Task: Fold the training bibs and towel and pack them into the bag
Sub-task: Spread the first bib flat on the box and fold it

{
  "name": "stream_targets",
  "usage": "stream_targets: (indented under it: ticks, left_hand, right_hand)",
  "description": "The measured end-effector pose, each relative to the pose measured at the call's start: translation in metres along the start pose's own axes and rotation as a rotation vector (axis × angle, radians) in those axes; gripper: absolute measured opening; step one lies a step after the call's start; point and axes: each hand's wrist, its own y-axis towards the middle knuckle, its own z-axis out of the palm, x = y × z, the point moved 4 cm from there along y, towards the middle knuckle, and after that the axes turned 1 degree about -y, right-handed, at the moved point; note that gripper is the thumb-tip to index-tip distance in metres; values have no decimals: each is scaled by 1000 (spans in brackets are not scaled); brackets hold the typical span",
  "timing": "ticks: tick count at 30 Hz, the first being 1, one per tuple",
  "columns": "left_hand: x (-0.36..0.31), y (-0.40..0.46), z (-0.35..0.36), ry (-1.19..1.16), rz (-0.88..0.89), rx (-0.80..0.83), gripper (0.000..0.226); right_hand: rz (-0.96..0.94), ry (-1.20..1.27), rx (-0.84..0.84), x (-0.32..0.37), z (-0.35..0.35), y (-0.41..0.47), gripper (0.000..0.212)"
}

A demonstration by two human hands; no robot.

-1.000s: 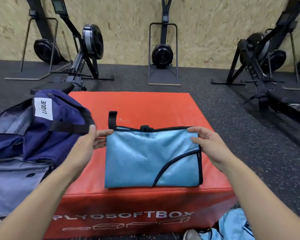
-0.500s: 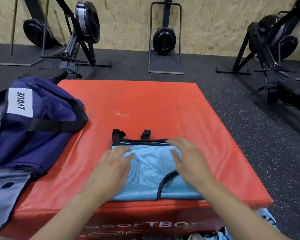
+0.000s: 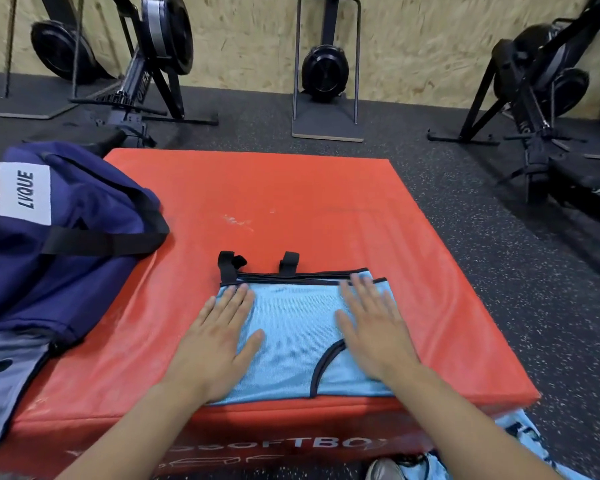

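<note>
Folded light-blue bib (image 3: 293, 327) is sitting flat at the near edge of the red plyo box (image 3: 291, 209), navy bag (image 3: 70, 237) off to the left. Left hand (image 3: 215, 344) and right hand (image 3: 371, 327) both lie palm-down on it, fingers straight and mostly together, thumbs spread out.

Bib (image 3: 291, 327) on box (image 3: 291, 202), bag (image 3: 66, 244) left

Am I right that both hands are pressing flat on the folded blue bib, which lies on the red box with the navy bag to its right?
Not quite: the head view shows the navy bag to the bib's left. Otherwise right: left hand and right hand press flat on the folded blue bib, which lies on the red box.
</note>
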Motion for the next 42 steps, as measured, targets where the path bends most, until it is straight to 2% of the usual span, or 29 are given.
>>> stream_targets:
  ticks: [2,4,7,9,11,15,18,20,23,25,27,32,34,37,42]
  left_hand:
    - [0,0,-7,21,4,-2,81]
    - [-10,2,-17,55,27,-70,80]
    - [-43,5,-17,6,95,-86,65]
    - [-62,-1,-2,-10,178,-54,59]
    - [-59,-5,9,-7,177,-18,60]
    - [-13,-8,-3,-14,15,-42,83]
    - [3,-10,-12,4,-46,-28,92]
    - [-13,-11,-18,-1,-19,-72,84]
    - [-42,-15,-7,-59,70,-39,77]
    - [-49,-19,-1,-67,106,-11,74]
    - [-38,-19,-1,-80,82,-7,77]
    - [-6,-14,-8,-25,-41,7,93]
    - [-3,-14,-9,-31,-36,27,92]
    - [-2,-10,-12,-47,-25,42,90]
    - [7,0,-16,-37,-1,78,82]
  right_hand:
    - [125,-27,-4,-28,-6,-4,79]
    - [149,-62,-48,-29,-14,-6,80]
    - [-75,79,-104,30,-17,-11,71]
    - [-273,137,-36,68,-4,-24,65]
    - [-340,100,17,70,8,-29,62]
    - [-96,-16,8,0,2,-16,79]
    - [34,-71,-32,-25,-12,-16,79]
    - [-60,-32,-50,-2,-15,-20,72]
    - [-324,100,35,53,-8,-36,63]
    - [-413,94,79,66,-1,-45,60]
    - [-360,72,75,52,2,-41,60]
    - [-78,10,31,-13,-3,-19,81]
    - [-72,9,19,-17,-11,-15,72]
    - [-206,103,-62,-5,-25,-2,52]
    - [-354,299,99,12,-29,25,42]
